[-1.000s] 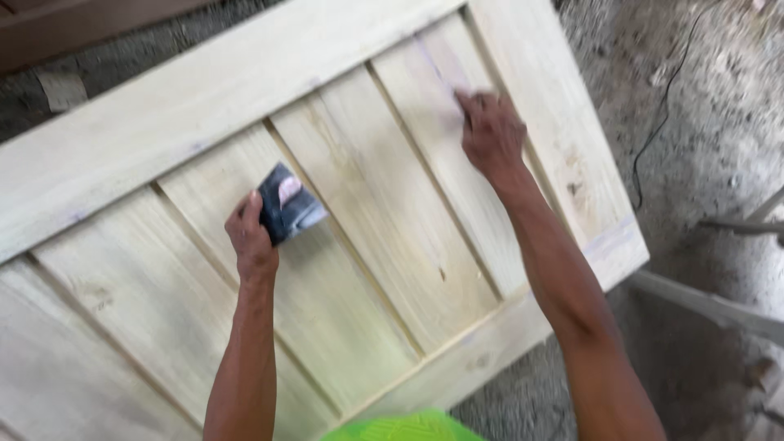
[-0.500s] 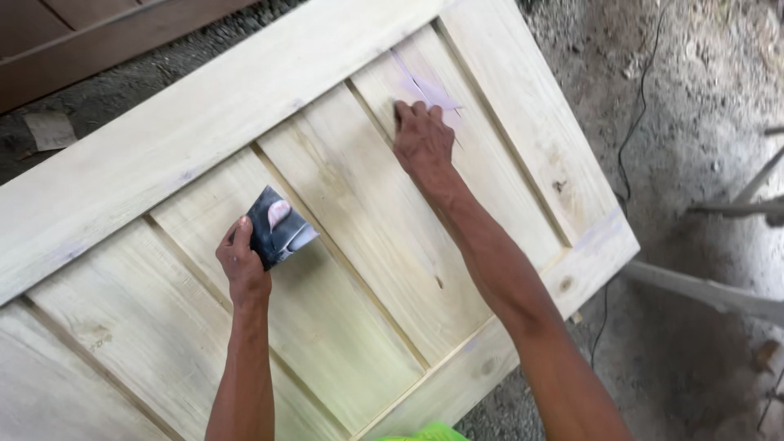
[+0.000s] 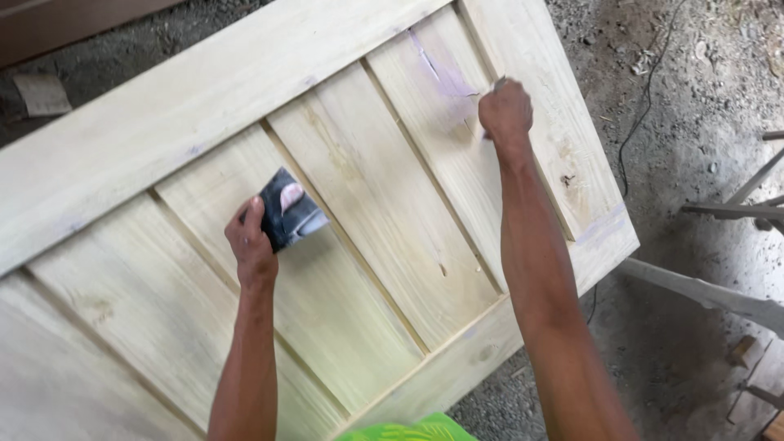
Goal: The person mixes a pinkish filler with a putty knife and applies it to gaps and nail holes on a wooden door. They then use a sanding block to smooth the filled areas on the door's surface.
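A pale unfinished wooden door (image 3: 204, 122) with slatted panels lies flat below me. My left hand (image 3: 251, 245) rests on a middle slat and grips a dark square pad (image 3: 290, 216) carrying a blob of pinkish filler. My right hand (image 3: 506, 110) is closed in a fist at the groove between the rightmost slat and the door's right frame piece. The tip of a small thin tool (image 3: 498, 82) pokes out above the fist. Purplish filler smears (image 3: 437, 69) mark the slat just left of that hand.
Grey dirt floor surrounds the door. A black cable (image 3: 645, 106) runs along the ground to the right. Pale wooden sticks (image 3: 710, 294) lie at the right edge. A cardboard scrap (image 3: 41, 94) and a dark board (image 3: 65, 24) sit at top left.
My right hand slid left across the slat, then came back right to the groove and closed from flat fingers into a fist. My left hand kept the pad in about the same spot.
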